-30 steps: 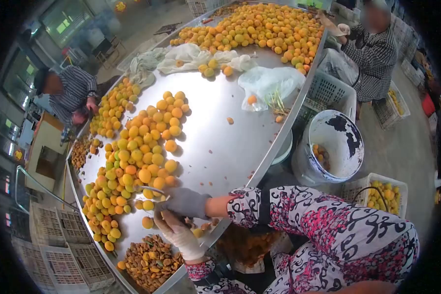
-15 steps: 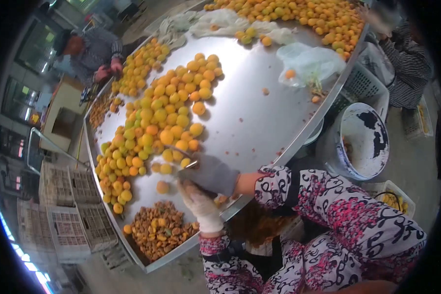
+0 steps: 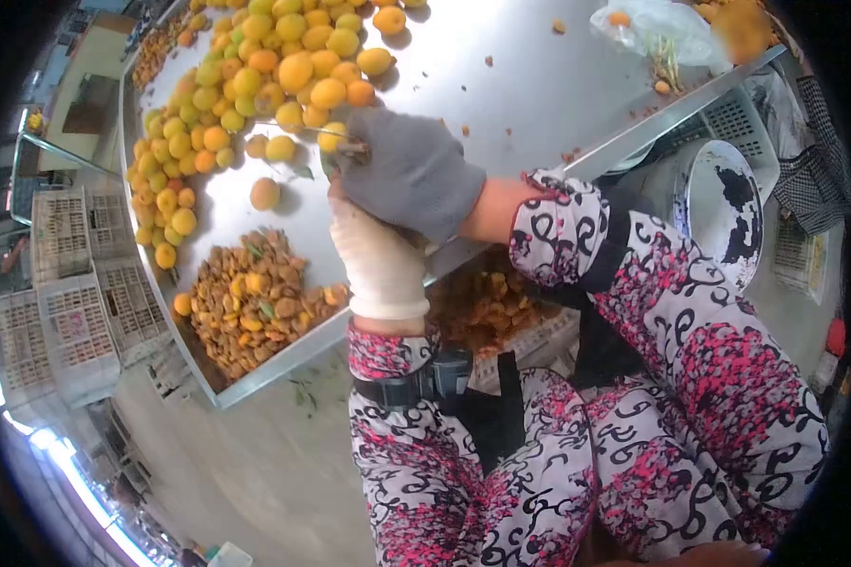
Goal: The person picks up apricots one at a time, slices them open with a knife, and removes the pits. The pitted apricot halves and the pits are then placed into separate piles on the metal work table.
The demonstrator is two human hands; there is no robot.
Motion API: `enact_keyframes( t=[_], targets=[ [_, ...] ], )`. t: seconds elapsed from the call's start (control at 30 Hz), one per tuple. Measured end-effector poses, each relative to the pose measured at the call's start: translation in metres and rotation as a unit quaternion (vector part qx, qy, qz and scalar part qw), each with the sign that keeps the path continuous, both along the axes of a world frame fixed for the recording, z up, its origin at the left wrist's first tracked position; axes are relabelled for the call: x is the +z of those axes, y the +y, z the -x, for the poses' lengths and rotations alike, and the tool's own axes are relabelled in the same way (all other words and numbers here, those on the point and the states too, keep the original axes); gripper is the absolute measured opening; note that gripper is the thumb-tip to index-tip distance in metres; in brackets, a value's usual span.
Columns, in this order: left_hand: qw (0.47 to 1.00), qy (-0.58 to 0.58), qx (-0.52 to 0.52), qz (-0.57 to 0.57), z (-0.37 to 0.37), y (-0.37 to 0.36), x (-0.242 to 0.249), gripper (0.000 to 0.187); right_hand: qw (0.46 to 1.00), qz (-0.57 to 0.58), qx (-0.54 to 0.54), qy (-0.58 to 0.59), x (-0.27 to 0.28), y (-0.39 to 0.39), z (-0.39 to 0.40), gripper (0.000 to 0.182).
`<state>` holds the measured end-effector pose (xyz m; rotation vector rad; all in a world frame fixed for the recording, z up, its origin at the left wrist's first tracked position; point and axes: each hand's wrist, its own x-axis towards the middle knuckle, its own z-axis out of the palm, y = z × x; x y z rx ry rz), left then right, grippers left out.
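Observation:
My right hand [image 3: 407, 172], in a grey glove, is closed around a thin metal tool [image 3: 298, 128] whose slim end sticks out to the left. Tucked under it is my left hand [image 3: 376, 257] in a white glove, its fingers curled up against the right hand. What the left fingers hold is hidden behind the grey glove. Both hands are over the near edge of a metal table [image 3: 501, 104]. Just beyond them lies a pile of yellow-orange apricots [image 3: 246, 80], with one loose apricot [image 3: 265, 194] to the left. A heap of brownish apricot pieces [image 3: 255, 307] fills the near corner.
Below the table edge, a crate [image 3: 529, 345] holds more orange-brown pieces [image 3: 487, 307]. Stacked plastic crates [image 3: 76, 312] stand at left. On the right are a stained white bucket [image 3: 723, 208] and a green crate [image 3: 738, 123]. A clear plastic bag [image 3: 657, 33] lies at the table's far right.
The view has tilted down, so the table and piles sit higher in it and more of my lap shows. My hands stay together at the table edge, the grey glove now further over the white one.

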<state>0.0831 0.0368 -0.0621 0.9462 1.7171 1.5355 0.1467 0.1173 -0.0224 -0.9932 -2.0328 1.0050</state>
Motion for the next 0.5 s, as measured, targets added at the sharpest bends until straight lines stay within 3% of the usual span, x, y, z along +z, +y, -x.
enact_keyframes(
  t=[0.03,0.07,0.1,0.13,0.17,0.2,0.23,0.27,0.3,0.37,0.43,0.5],
  targets=[
    [1.0,-0.003,0.002,0.008,-0.001,0.002,0.004,0.048,1.0,-0.018,0.003,-0.01,0.0,-0.001,-0.001,0.028],
    [0.981,-0.189,0.032,-0.004,-0.001,0.006,0.009,0.047,0.999,-0.04,0.007,-0.019,0.0,-0.002,0.0,0.028],
    [0.927,-0.369,0.061,-0.017,-0.001,0.005,0.011,0.046,0.999,-0.036,0.009,-0.022,-0.001,-0.003,0.001,0.028],
    [0.977,-0.212,0.028,-0.009,0.003,0.001,0.007,0.042,0.999,-0.022,-0.002,-0.027,-0.002,-0.003,0.004,0.03],
    [0.977,-0.211,0.027,-0.011,0.003,-0.002,0.005,0.042,0.999,-0.012,-0.014,-0.028,0.0,-0.002,0.006,0.032],
    [0.997,0.061,0.043,-0.008,0.004,-0.006,0.005,0.039,0.999,-0.016,-0.015,-0.023,0.001,-0.001,0.007,0.032],
    [0.943,0.328,0.061,-0.008,0.005,-0.004,0.011,0.036,0.997,0.067,-0.019,0.015,0.004,0.0,0.009,0.039],
    [0.941,0.333,0.062,-0.014,0.011,-0.001,0.007,0.036,0.987,0.151,-0.02,0.051,0.006,0.001,0.01,0.046],
    [0.949,0.306,0.069,-0.013,0.019,0.0,-0.005,0.037,0.987,0.148,-0.021,0.054,0.008,0.002,0.011,0.046],
    [0.957,0.281,0.075,-0.017,0.015,0.008,0.01,0.038,0.961,0.27,0.003,0.056,0.017,0.005,0.011,0.057],
    [0.981,-0.025,0.147,-0.122,-0.006,0.012,0.028,0.032,0.958,0.282,0.032,0.043,0.02,0.01,0.009,0.062],
    [0.978,-0.065,0.152,-0.127,-0.01,0.013,0.036,0.033,0.969,0.242,0.046,0.026,0.008,0.013,0.013,0.062]
  ],
)
